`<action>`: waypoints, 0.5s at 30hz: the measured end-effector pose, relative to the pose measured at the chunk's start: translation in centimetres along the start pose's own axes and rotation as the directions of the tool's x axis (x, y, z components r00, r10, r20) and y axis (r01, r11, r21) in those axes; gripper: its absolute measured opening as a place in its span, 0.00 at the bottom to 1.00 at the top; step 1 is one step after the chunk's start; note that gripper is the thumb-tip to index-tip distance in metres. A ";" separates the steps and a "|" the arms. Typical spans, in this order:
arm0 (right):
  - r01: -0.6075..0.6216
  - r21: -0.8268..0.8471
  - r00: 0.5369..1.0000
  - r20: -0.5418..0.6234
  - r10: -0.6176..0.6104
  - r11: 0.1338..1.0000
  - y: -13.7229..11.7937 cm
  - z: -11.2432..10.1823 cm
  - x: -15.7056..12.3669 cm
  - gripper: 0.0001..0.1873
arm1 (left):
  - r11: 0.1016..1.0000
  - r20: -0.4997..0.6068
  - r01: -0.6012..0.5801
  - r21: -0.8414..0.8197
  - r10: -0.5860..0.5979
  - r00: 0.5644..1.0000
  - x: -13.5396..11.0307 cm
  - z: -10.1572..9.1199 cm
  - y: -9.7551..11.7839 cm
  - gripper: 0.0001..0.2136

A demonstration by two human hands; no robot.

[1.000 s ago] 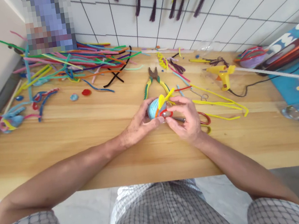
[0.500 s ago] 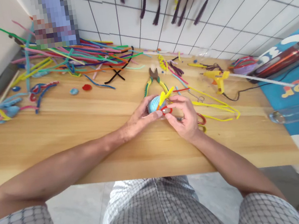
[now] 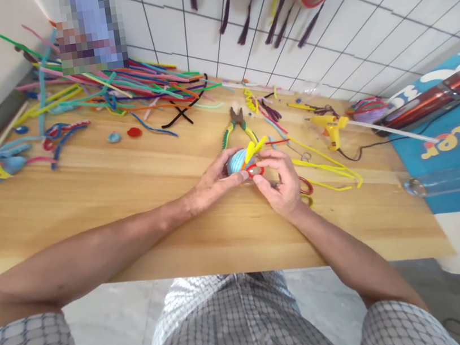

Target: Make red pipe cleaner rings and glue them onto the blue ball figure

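My left hand (image 3: 217, 181) is closed around a light-blue ball (image 3: 236, 162) that looks wound from pipe cleaner. Yellow flattened pieces (image 3: 249, 151) stick up from its upper right side, with a bit of orange below them. On the near side of the ball is a small red ring (image 3: 261, 169); my left thumb presses at its edge. My right hand (image 3: 282, 185) pinches the ring from the right with thumb and fingers. Just beyond the ball lie spread pliers (image 3: 237, 116) with green-and-yellow handles. Scissors with red and yellow handles (image 3: 307, 186) are partly hidden behind my right hand.
A heap of coloured pipe cleaners (image 3: 149, 81) covers the back left. Yellow pipe cleaners (image 3: 327, 165) and a yellow glue gun (image 3: 332, 128) with a cord lie to the right. A red metallic flask (image 3: 430, 104) and a clear tube (image 3: 445, 182) rest at far right.
The view has shifted slightly, so the things at the right appear further left. My hands keep the same grip on the ball and the red ring.
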State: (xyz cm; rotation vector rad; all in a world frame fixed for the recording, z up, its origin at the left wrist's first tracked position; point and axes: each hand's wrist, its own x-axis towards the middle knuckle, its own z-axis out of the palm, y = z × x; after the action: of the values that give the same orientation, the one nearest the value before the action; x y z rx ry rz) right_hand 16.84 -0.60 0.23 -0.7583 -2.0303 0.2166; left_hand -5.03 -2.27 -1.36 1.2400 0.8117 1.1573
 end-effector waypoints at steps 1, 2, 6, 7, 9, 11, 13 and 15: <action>0.000 0.005 1.000 -0.002 0.000 1.000 0.0 0.0 0.0 0.13 | 1.000 -0.006 0.007 0.008 -0.007 1.000 0.0 0.1 0.1 0.33; 0.001 0.018 1.000 -0.004 -0.001 1.000 0.0 -0.1 0.0 0.14 | 1.000 -0.013 0.015 0.015 -0.015 1.000 -0.1 0.1 0.1 0.33; 0.000 0.077 1.000 0.011 0.000 0.997 0.1 -0.3 -0.1 0.16 | 0.999 -0.031 0.031 0.019 -0.030 0.999 -0.1 0.2 0.2 0.33; -0.004 0.075 1.000 0.014 0.003 0.997 0.1 -0.3 -0.1 0.15 | 1.000 -0.031 0.029 0.011 -0.029 0.999 0.0 0.3 0.1 0.33; -0.013 0.057 1.000 0.014 0.012 0.998 0.1 -0.3 -0.1 0.14 | 1.000 -0.025 0.029 -0.007 -0.029 0.999 0.0 0.3 0.0 0.33; -0.031 0.032 0.999 0.021 0.030 0.999 0.0 -0.3 -0.1 0.12 | 0.999 -0.018 0.031 -0.013 -0.031 0.999 -0.1 0.2 -0.2 0.33; -0.050 0.023 0.998 0.033 0.049 0.998 -0.1 -0.2 -0.1 0.12 | 0.999 -0.018 0.038 -0.009 -0.038 0.999 -0.2 0.2 -0.3 0.33; -0.069 0.042 0.997 0.042 0.067 0.997 -0.1 -0.2 -0.3 0.12 | 0.999 -0.017 0.036 -0.010 -0.036 0.999 -0.4 0.2 -0.5 0.33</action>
State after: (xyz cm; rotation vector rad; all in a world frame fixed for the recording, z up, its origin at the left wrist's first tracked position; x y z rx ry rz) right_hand 17.10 -0.85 0.18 -0.8025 -2.0334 0.3163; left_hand -4.82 -2.64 -1.80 1.2046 0.8372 1.1424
